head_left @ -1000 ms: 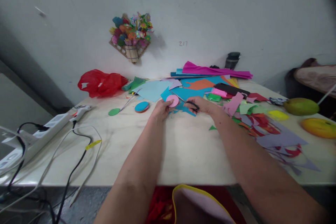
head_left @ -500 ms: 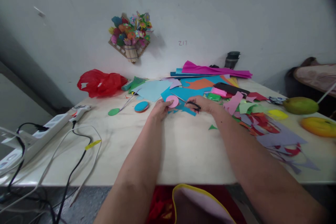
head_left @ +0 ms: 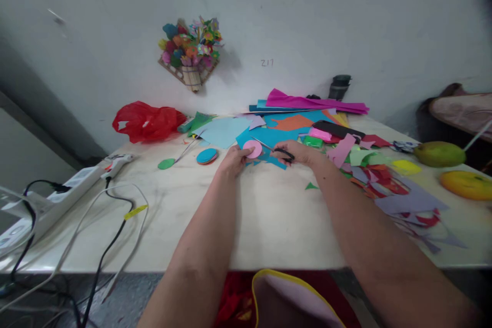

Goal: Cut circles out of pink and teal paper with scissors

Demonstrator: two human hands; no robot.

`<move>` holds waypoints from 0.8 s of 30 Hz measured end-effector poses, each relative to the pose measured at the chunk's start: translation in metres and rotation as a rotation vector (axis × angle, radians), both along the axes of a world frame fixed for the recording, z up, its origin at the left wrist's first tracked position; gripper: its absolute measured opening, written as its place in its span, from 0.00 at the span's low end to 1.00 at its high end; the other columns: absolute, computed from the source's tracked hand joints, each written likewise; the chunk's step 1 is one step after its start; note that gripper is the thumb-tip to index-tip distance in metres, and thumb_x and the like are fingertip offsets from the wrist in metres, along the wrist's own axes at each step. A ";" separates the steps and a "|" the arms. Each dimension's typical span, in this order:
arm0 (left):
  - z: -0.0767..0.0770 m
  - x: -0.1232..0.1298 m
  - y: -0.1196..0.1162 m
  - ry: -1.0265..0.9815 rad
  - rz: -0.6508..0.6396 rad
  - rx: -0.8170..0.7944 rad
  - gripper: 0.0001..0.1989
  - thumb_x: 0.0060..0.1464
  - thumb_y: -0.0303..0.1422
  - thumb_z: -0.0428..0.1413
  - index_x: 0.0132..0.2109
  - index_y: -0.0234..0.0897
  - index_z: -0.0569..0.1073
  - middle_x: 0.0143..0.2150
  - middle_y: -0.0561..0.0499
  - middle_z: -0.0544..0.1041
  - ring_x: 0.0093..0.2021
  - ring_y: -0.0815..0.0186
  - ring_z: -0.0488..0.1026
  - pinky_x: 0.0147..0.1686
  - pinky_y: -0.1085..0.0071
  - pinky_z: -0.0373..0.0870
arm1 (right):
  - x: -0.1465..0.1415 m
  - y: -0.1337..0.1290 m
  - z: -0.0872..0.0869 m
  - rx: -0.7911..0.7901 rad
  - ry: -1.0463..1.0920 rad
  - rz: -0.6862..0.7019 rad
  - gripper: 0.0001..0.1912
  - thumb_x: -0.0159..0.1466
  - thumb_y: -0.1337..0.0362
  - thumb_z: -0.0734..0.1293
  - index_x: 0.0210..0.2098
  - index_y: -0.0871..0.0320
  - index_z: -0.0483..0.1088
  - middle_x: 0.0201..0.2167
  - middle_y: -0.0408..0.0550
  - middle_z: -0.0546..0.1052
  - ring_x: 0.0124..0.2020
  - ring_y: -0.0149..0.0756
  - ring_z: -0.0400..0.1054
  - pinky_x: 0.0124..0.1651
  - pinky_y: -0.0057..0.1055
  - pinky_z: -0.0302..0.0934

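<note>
Between the thumb and fingers of my left hand (head_left: 234,160) is a pink paper circle (head_left: 253,149), lying against a sheet of blue paper (head_left: 277,139). My right hand (head_left: 295,154) is closed round the black handles of a pair of scissors (head_left: 283,154). Their thin blades point left, towards the blue sheet just beside the pink circle. Whether the blades bite into the paper is too small to tell. Left of my left hand lies a stack of discs (head_left: 207,156) with a blue one on top. Further left is a green disc (head_left: 166,164).
Coloured scraps (head_left: 384,179) spread over the right side, near a black phone (head_left: 338,130) and two mangoes (head_left: 440,154). A red plastic bag (head_left: 148,122) sits at the back left. A power strip (head_left: 54,205) with cables lines the left edge. A dark bottle (head_left: 340,87) stands by the wall.
</note>
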State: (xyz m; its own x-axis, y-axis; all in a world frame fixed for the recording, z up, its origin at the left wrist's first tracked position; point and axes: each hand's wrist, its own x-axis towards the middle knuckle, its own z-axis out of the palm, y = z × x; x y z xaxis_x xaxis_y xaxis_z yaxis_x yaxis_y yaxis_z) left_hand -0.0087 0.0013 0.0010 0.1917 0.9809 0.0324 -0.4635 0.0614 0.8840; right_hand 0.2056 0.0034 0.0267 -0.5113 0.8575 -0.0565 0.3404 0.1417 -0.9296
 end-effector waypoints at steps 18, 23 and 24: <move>0.001 0.000 -0.001 0.012 -0.018 -0.027 0.11 0.43 0.19 0.65 0.33 0.27 0.71 0.32 0.41 0.79 0.37 0.54 0.80 0.37 0.64 0.80 | 0.002 0.000 -0.001 0.004 0.033 -0.019 0.10 0.58 0.64 0.64 0.20 0.57 0.66 0.12 0.41 0.63 0.15 0.28 0.57 0.19 0.27 0.53; 0.000 -0.002 0.000 0.013 -0.043 -0.025 0.11 0.43 0.20 0.65 0.34 0.26 0.72 0.33 0.41 0.79 0.37 0.54 0.80 0.36 0.64 0.80 | 0.002 -0.001 -0.001 0.008 -0.001 -0.069 0.05 0.56 0.68 0.65 0.24 0.58 0.71 0.13 0.40 0.65 0.14 0.26 0.54 0.18 0.27 0.51; 0.000 -0.002 0.000 0.008 -0.043 -0.029 0.11 0.43 0.19 0.64 0.35 0.26 0.71 0.33 0.41 0.79 0.38 0.54 0.80 0.37 0.64 0.80 | 0.001 -0.003 0.001 0.010 -0.009 -0.077 0.05 0.56 0.69 0.66 0.25 0.58 0.72 0.13 0.40 0.65 0.14 0.26 0.54 0.18 0.27 0.51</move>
State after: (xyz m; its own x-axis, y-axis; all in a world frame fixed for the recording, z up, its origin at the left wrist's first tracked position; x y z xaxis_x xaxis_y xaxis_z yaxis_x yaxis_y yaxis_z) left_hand -0.0111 0.0017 0.0008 0.2343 0.9722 0.0020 -0.4525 0.1072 0.8853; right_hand 0.2070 0.0009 0.0276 -0.4433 0.8949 -0.0522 0.3594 0.1240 -0.9249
